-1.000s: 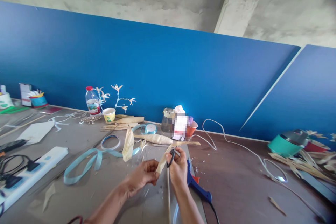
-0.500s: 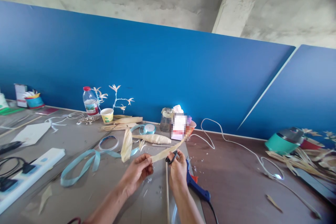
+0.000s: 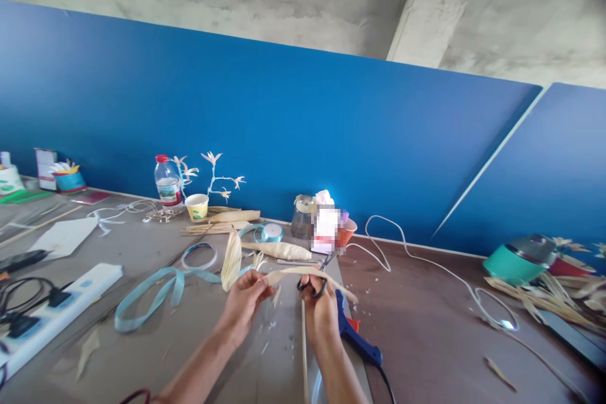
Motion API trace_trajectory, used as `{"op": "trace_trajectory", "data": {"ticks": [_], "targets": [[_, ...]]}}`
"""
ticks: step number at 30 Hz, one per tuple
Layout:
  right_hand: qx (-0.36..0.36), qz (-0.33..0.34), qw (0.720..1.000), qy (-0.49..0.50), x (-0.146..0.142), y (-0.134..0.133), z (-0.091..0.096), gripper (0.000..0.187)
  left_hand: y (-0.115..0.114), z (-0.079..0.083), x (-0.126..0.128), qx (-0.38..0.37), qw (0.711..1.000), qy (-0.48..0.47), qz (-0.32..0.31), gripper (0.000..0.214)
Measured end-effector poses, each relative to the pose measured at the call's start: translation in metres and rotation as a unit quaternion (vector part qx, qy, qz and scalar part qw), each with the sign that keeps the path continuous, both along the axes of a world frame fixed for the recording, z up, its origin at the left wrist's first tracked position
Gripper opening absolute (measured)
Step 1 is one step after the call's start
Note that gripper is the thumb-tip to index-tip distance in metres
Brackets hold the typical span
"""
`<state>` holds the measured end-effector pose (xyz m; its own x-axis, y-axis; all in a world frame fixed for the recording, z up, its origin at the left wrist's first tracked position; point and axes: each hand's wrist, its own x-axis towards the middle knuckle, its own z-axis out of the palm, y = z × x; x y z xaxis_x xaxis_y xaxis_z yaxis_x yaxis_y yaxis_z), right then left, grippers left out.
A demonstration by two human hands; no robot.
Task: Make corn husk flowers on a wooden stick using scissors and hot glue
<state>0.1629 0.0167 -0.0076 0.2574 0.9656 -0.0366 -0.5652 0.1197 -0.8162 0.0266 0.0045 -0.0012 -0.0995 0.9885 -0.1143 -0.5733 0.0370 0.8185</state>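
Note:
Between finger and thumb, my left hand pinches one end of a pale strip of dried corn husk. The strip stretches to the right, past my other hand, and its free end droops. My right hand has its fingers in the black handles of a pair of scissors, whose blades point away from me near the strip. A small pale scrap hangs or falls just right of my left fingers; I cannot tell which. Beyond my hands lie folded husk pieces and a plump husk bundle.
A blue glue gun lies close by my right wrist. To the left are a light-blue ribbon, a ribbon spool and a white power strip. Behind stand a glass jar, a paper cup with husk flowers and a bottle.
The husk strip has swung from slanting upward to lying across and drooping at its right end. The scissors have turned, and a small scrap now shows beside my left fingers.

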Motion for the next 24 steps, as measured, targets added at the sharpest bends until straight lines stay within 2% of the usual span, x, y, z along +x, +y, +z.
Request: {"op": "trace_trajectory", "data": {"ticks": [2,4,6,9,11,14,19,24], "targets": [[0.006,0.016,1.000,-0.019,-0.001,-0.002,-0.001,0.021,0.005,-0.001,-0.004,-0.006,0.997,0.015,0.072,0.025],[-0.008,0.029,0.999,-0.038,-0.003,-0.004,-0.004,0.025,0.010,-0.001,-0.010,-0.011,0.993,-0.004,0.118,0.024],[-0.036,0.054,0.996,-0.061,-0.005,-0.005,-0.006,0.030,0.013,0.001,-0.017,-0.007,0.989,-0.040,0.141,0.022],[-0.063,0.126,0.983,-0.119,-0.008,-0.010,-0.006,0.036,0.017,0.004,-0.027,0.003,0.983,-0.093,0.158,0.018],[-0.058,0.172,0.969,-0.170,-0.011,-0.015,-0.005,0.035,0.018,0.005,-0.032,0.004,0.980,-0.117,0.162,0.017],[-0.011,0.210,0.941,-0.263,-0.016,-0.022,-0.005,0.027,0.019,0.005,-0.033,-0.004,0.978,-0.147,0.149,0.017],[0.053,0.206,0.887,-0.410,-0.021,-0.027,-0.009,0.017,0.018,-0.001,-0.027,-0.008,0.981,-0.164,0.102,0.017],[0.065,0.188,0.867,-0.457,-0.019,-0.027,-0.004,0.022,0.014,-0.003,-0.020,-0.027,0.982,-0.169,0.073,0.016]]}}
